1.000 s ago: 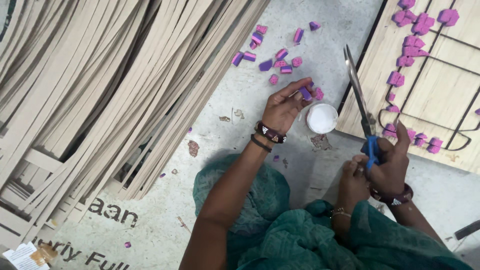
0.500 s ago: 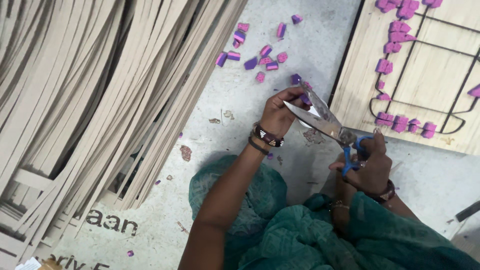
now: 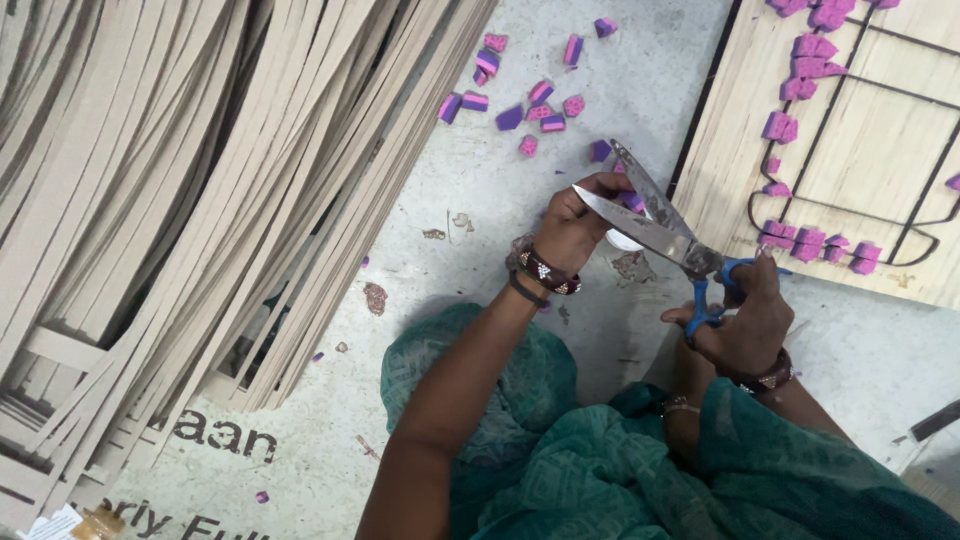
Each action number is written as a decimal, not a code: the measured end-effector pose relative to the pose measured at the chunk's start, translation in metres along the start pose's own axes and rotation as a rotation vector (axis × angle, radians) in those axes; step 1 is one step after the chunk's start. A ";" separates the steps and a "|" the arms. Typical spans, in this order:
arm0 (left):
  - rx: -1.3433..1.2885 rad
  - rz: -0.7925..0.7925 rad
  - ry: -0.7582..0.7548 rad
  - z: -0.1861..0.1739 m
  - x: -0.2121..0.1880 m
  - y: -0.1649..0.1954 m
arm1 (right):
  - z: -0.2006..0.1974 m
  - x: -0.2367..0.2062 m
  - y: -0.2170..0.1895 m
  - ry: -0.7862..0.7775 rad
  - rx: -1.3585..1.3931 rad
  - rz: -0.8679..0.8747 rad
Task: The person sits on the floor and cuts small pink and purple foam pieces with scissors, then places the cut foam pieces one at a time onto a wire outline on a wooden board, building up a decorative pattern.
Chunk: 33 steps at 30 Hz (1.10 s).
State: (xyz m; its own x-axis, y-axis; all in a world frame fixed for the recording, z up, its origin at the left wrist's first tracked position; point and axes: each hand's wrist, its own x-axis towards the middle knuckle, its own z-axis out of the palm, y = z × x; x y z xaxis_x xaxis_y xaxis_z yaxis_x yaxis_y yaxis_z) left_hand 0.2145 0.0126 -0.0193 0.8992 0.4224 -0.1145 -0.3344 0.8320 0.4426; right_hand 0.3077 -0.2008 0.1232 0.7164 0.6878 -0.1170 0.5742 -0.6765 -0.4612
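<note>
Right hand [image 3: 745, 315] grips scissors [image 3: 655, 220]; left hand [image 3: 575, 220] pinches a purple piece [image 3: 632, 202] between the open blades — loose pieces [image 3: 530, 100] beyond; strips [image 3: 200, 180] left; board [image 3: 860, 130] right.

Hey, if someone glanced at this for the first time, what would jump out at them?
Probably the open scissors with blue handles at centre, gripped by the right hand while the left hand holds a small purple piece between the blades. Purple foam bits dot the grey floor above, and pale strips fill the left.

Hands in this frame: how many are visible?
2. Left hand holds a purple piece between the open blades; right hand grips the scissors by their blue handles. No others show.
</note>
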 end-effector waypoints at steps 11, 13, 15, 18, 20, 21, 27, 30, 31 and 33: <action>0.361 0.088 0.017 0.017 0.000 0.010 | 0.007 0.015 -0.008 0.063 -0.020 -0.201; 0.410 0.104 0.029 0.019 0.000 0.012 | 0.010 0.018 -0.009 0.056 -0.058 -0.210; 0.475 0.129 0.044 0.019 0.001 0.013 | 0.012 0.021 -0.008 0.087 -0.067 -0.277; 0.505 0.160 0.079 0.015 0.003 0.012 | 0.019 0.025 -0.004 0.103 -0.029 -0.321; 0.497 0.139 0.114 0.010 0.005 0.011 | 0.023 0.027 0.000 0.001 0.010 -0.166; 0.489 0.108 0.137 0.007 0.006 0.012 | 0.026 0.027 0.001 0.008 0.005 -0.179; 0.178 0.145 0.100 0.002 0.014 0.028 | 0.029 0.029 0.000 0.066 -0.009 -0.047; 0.065 0.178 0.056 0.008 0.018 0.043 | 0.009 0.029 0.002 0.110 0.025 -0.073; 0.024 0.188 0.038 0.010 0.018 0.047 | 0.001 0.028 0.004 0.123 0.031 -0.081; -0.029 0.156 0.017 0.013 0.020 0.053 | -0.008 0.025 0.008 0.136 0.073 -0.082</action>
State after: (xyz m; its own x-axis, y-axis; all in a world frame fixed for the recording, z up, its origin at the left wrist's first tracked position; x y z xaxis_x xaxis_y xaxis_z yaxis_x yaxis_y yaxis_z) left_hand 0.2187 0.0606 0.0138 0.8310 0.5529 -0.0613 -0.4779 0.7660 0.4299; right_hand 0.3334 -0.1914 0.1235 0.7179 0.6949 0.0418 0.6065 -0.5949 -0.5274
